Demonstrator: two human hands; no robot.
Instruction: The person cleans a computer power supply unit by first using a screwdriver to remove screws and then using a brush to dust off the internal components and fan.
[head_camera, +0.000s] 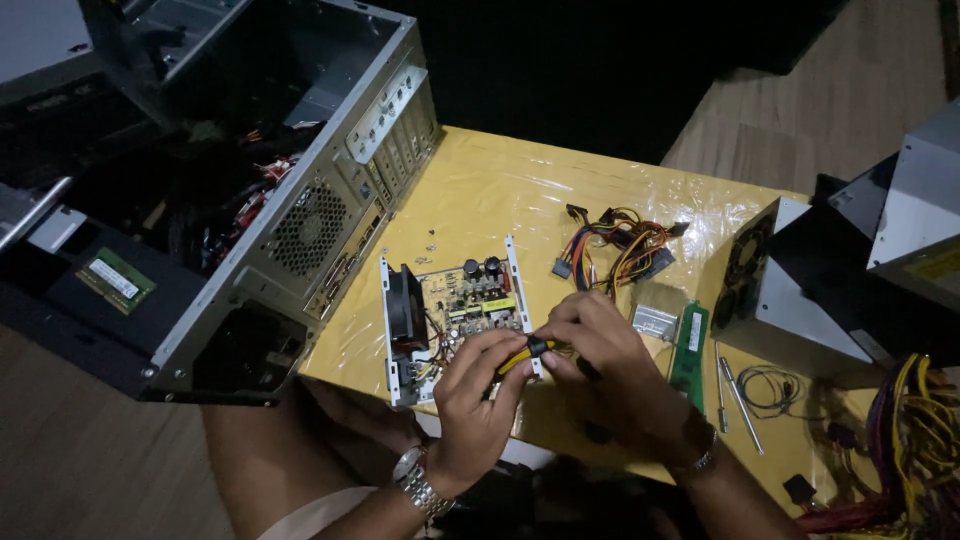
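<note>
Dim room, wood floor, low yellow surface (500, 190) under clear plastic film.

Left hand (478, 385) and right hand (600, 365) meeting at the near edge of the surface, both pinching a bundle of yellow wires (522, 357) with a black band around it. Left grip pressed together on the wires from the left, metal watch (418, 482) on that wrist. Right grip closed on the black band from the right, bracelet (700, 462) on that wrist.

Wires running out of an opened power supply (450, 315) lying flat just behind the hands: bare circuit board with dark capacitors, black fan at its left end, metal walls on both sides.

Just right of the right hand, a small silver module (655, 322) and a green memory stick (690, 340), then a screwdriver (740, 395) and a thin coiled cable (770, 385). Farther back, a loose harness of coloured cables (620, 245) with black plugs. Small screws (430, 245) scattered behind the power supply.

At left, an open computer case (290, 200) on its side, vents and slot covers toward the surface. At right, another cased power supply (790, 290), and a tangle of yellow and red cables (910, 440) at the frame's corner.
</note>
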